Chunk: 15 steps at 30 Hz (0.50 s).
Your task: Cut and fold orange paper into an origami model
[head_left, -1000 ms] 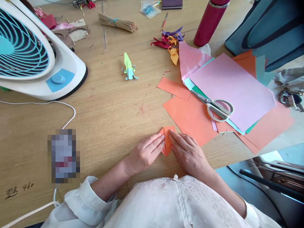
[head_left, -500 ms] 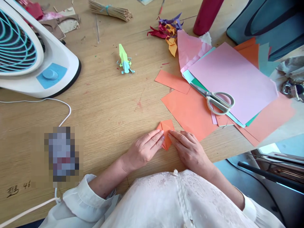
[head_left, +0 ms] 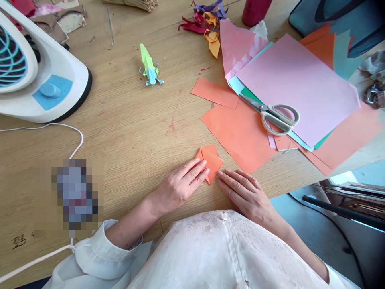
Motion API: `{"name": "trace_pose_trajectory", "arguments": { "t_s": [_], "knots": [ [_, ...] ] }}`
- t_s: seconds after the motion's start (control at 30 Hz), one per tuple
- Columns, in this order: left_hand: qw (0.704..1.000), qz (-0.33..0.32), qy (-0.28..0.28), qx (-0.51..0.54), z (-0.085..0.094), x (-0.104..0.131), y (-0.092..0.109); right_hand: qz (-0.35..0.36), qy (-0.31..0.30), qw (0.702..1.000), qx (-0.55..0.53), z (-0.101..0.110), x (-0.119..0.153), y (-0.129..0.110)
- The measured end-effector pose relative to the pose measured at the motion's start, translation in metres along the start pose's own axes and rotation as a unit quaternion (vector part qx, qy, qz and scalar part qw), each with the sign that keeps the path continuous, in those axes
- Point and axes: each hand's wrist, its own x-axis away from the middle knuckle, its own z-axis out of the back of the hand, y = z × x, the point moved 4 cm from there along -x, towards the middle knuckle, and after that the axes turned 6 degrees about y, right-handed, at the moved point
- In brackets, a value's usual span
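Note:
A small folded piece of orange paper (head_left: 213,158) lies on the wooden table near its front edge. The fingers of my left hand (head_left: 180,184) rest flat on the paper's left part, covering some of it. My right hand (head_left: 245,194) lies palm down on the table just to the lower right of the paper, fingers extended, with nothing in it. Behind the paper on the right are larger orange sheets (head_left: 240,134) and scissors (head_left: 275,116) lying partly on a pink sheet (head_left: 297,84).
A white fan (head_left: 67,76) stands at the left, with a cable and a blurred object (head_left: 76,196) in front of it. A green and blue paper figure (head_left: 148,66) sits further back. Red, orange and purple folded papers (head_left: 210,26) lie near a red bottle (head_left: 255,10).
My right hand has moved off the folded paper, down and to the right. The paper's right corner now shows, and my left hand remains on it. The whole view has shifted slightly.

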Motion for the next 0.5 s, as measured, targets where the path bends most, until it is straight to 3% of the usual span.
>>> {"name": "trace_pose_trajectory", "arguments": {
  "t_s": [0.27,0.5],
  "knots": [
    [0.999,0.018,-0.034,0.024,-0.001,0.003,0.000,0.014,0.049,0.998,0.027,-0.007,0.005,-0.014],
    [0.999,0.016,-0.026,0.019,-0.001,0.002,0.001,0.023,0.000,0.999,0.035,-0.018,0.000,-0.017]
  ]
}}
